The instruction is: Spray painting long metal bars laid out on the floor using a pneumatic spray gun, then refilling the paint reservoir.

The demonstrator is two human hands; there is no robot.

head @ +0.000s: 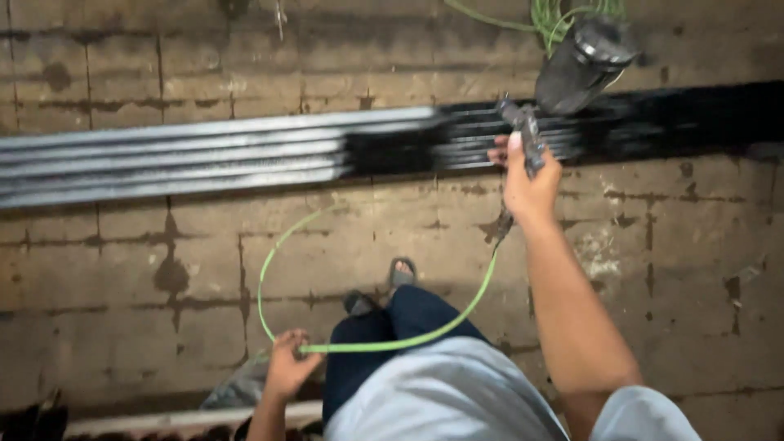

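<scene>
Two hands: right hand (529,181) clenched on spray gun (563,82); left hand (287,366) closed on hose (384,343).
Gun: probably top-heavy; grip handle.
Hose: limp, light.
Bars (212,155): floor's far edge.

The paved floor (122,269) of worn rectangular blocks spreads under both hands, its joints dark and blotched with stains. A whitish patch (600,257) marks the blocks just right of the forearm, below the right hand (531,184). A crumpled grey sheet (231,390) lies just left of the left hand (287,367). Below that hand, a pale strip (163,420) runs along the bottom edge, with dark, blurred shapes (33,416) further left in the corner.
</scene>
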